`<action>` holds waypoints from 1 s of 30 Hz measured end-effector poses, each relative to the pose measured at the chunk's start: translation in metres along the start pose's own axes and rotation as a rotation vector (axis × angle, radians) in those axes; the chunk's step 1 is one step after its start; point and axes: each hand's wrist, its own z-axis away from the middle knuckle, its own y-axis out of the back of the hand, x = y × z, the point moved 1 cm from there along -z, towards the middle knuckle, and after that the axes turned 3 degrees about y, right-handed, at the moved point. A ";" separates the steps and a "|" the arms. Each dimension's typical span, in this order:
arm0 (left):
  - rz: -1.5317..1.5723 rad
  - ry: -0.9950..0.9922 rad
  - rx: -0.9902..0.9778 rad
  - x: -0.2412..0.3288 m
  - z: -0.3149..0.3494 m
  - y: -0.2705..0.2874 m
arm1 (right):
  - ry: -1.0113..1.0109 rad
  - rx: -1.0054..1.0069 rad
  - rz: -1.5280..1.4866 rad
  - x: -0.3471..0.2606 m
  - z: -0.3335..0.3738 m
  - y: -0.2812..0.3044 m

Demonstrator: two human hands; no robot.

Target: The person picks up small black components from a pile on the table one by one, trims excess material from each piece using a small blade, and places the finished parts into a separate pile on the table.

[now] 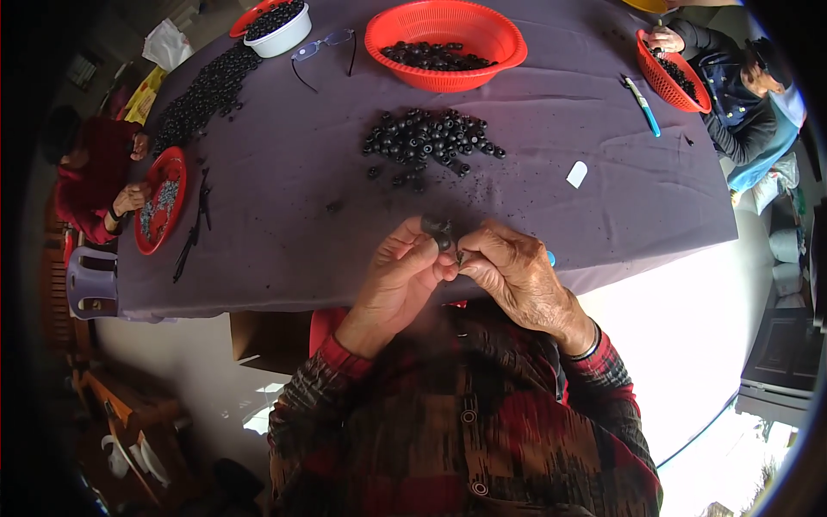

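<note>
While raised over the purple-grey tablecloth [293, 185], left hand [398, 271]: pinching a dark piece [438, 233] between thumb and fingers.
Right hand [521, 271]: thumb and fingers drawn together, just beside the left fingertips; cannot tell the exact item between.
Dark piece: at the left fingertips, on the near side of the heap.
Heap of round black pieces [429, 142]: loose, beyond both hands.
Red basket [444, 82]: behind the heap, holding more black pieces.
White tag [577, 174]: flat, right of the heap.
Blue pen [643, 107]: farther right.
</note>
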 end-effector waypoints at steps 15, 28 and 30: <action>0.010 -0.008 -0.012 -0.008 0.000 0.011 | -0.008 0.035 0.029 0.007 0.002 -0.004; -0.037 -0.020 -0.014 -0.004 0.004 0.007 | -0.020 0.016 0.057 0.003 0.003 -0.004; -0.052 -0.019 0.006 -0.006 0.002 0.009 | -0.014 0.028 0.065 0.005 0.002 -0.006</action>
